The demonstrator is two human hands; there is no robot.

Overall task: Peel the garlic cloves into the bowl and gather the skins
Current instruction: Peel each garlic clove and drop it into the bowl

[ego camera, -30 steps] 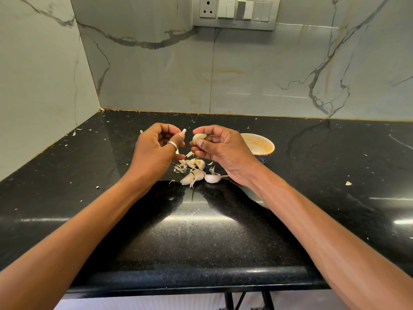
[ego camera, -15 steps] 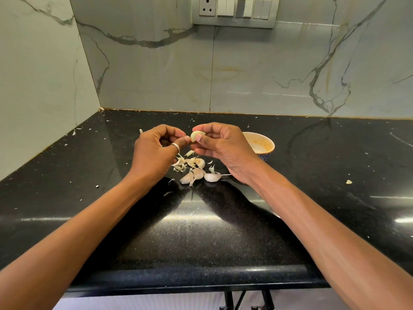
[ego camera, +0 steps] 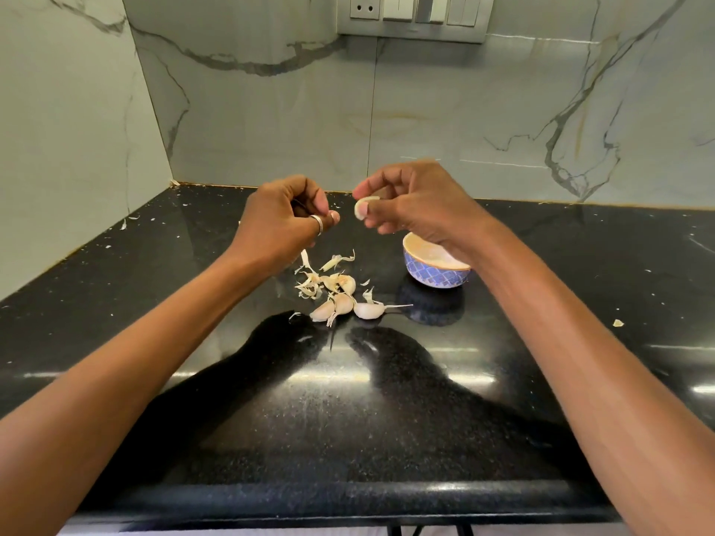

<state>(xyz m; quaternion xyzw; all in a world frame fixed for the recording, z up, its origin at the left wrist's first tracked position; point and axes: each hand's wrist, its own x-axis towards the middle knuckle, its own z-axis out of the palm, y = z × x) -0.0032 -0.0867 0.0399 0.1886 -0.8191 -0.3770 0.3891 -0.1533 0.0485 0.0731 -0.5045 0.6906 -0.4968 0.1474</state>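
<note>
Four or so unpeeled cloves (ego camera: pixel 342 303) lie on the counter (ego camera: pixel 348 419) below the two hands, with loose skins (ego camera: pixel 309 282) scattered beside them and not yet gathered. One clove (ego camera: pixel 363 207), seemingly stripped bare, is pinched between the thumb and fingertips of the right hand (ego camera: pixel 418 210). The bowl (ego camera: pixel 433 274) sits just below and to the right of that grip, its contents hidden. The left hand (ego camera: pixel 282 222) is curled just left of the grip; whether a scrap is pinched cannot be told. Most of the peeling is judged to remain.
</note>
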